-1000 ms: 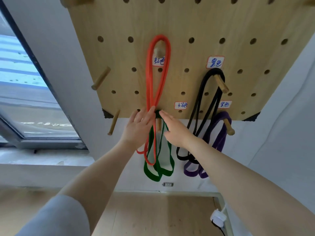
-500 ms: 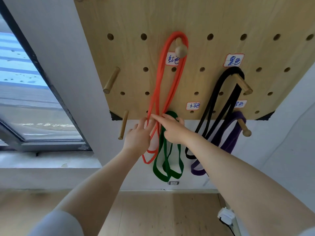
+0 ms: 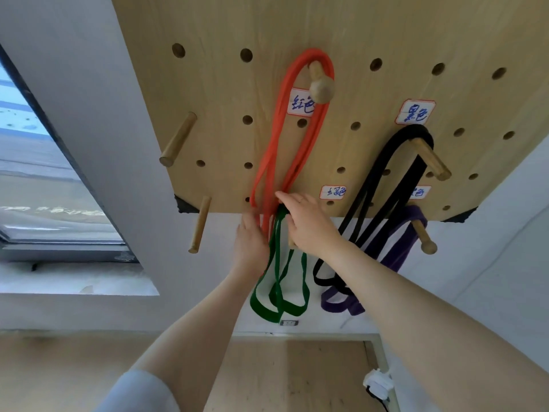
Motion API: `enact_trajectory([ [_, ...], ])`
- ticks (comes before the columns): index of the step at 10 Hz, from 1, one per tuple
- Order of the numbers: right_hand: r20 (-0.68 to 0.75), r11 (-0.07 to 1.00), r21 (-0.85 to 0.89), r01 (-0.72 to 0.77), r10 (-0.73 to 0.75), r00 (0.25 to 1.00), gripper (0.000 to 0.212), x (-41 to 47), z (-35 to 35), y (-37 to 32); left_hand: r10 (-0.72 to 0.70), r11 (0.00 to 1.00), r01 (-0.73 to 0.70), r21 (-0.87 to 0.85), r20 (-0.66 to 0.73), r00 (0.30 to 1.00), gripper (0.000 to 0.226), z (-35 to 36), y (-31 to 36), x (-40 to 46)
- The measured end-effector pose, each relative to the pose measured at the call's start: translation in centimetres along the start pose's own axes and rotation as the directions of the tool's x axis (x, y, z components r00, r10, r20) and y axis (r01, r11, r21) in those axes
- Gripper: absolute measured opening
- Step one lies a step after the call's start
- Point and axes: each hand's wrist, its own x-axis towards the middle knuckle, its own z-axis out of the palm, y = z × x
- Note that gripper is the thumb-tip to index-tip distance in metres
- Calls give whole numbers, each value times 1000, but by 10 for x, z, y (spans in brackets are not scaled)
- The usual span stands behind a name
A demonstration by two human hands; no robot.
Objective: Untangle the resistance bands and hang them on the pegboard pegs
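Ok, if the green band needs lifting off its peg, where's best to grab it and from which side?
Pinch the green band just under its top bend, where both strands run close together below the right hand. Come from the front and slightly right, since the orange band and left hand crowd its left side. The low loops hang slack, so pulling there probably wouldn't lift it off.

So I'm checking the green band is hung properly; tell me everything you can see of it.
The green resistance band is a flat, dark green, rubbery-looking loop, doubled so several strands hang below the wooden pegboard. Its top sits at the board's lower edge, covered by the right hand; its peg is mostly hidden. The left hand touches it alongside the orange band.
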Motion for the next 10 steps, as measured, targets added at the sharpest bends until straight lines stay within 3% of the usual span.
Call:
enact_trajectory([
  [1,-25,997,-61,46,-48,999,61,-6,4,0,-40,993,43,-108,32,999,32,13,0,-10],
  [2,-49,969,-231,91,-105,993,67,-8,7,3,-10,995,-2,104,113,994,54,18,2,-13],
  [3,-57,917,-352,187,-220,974,75,-7,4,7,14,931,-68,358,153,988,72,18,5,-15],
  [4,1,850,-469,241,-272,962,65,1,-2,10,-34,866,-41,498,140,989,77,14,9,-11],
  [5,16,833,-519,192,-215,976,60,9,-9,11,-102,807,-49,589,220,970,89,9,13,-5],
  [6,36,835,-524,169,-176,984,63,6,-8,10,-157,793,-58,607,296,942,92,3,18,-2],
  [7,53,892,-423,162,-154,987,52,3,-12,9,-176,768,-31,639,258,950,77,-8,22,-1],
  [9,115,902,-353,248,-221,969,40,-16,-31,-16,-82,771,-188,608,388,918,70,-47,40,-20],
  [10,98,921,-338,193,-170,981,37,-34,-38,-37,-66,742,-199,640,366,928,70,-68,50,-31],
])
